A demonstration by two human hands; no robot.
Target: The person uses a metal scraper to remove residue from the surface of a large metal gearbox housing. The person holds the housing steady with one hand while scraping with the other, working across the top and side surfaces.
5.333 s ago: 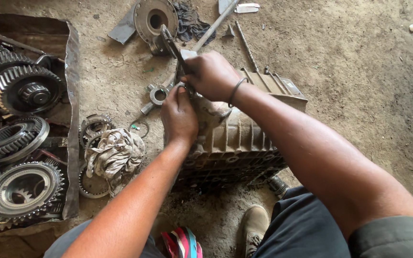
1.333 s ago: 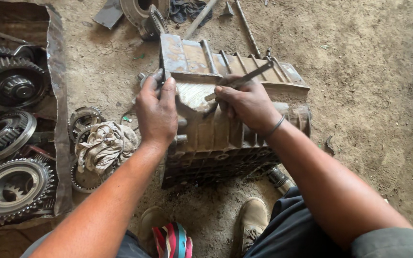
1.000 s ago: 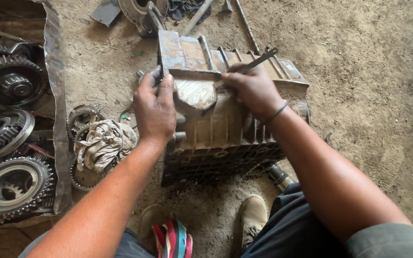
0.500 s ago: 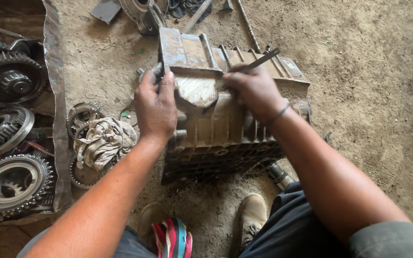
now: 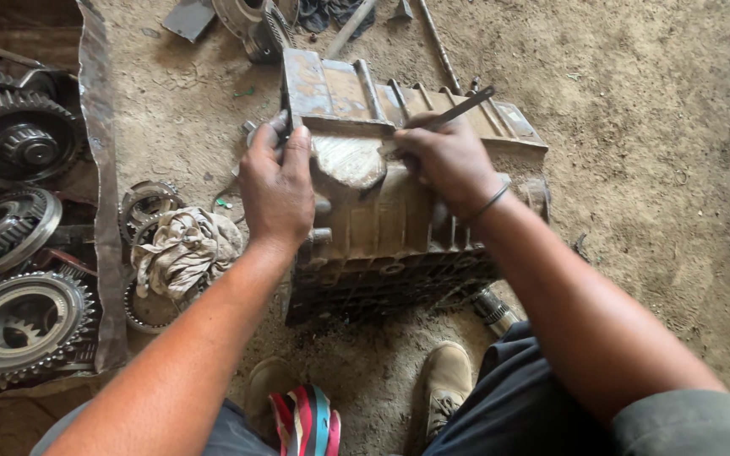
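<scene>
— What is in the middle?
— A big, dirty grey metal gearbox case (image 5: 382, 219) with ribs. It sits on the dusty dirt floor (image 5: 635, 169), just in front of the person's shoes.
— What do the hands do?
— The left hand (image 5: 276, 190) is clamped on the case's left top edge. The right hand (image 5: 449, 160) rests on top, closed around a thin dark metal rod (image 5: 462, 108).
— What lies nearby?
— A crumpled dirty rag (image 5: 183, 249) lies on round metal rings to the left. Further left, big toothed steel gears (image 5: 19, 143) lie on a sheet.
</scene>
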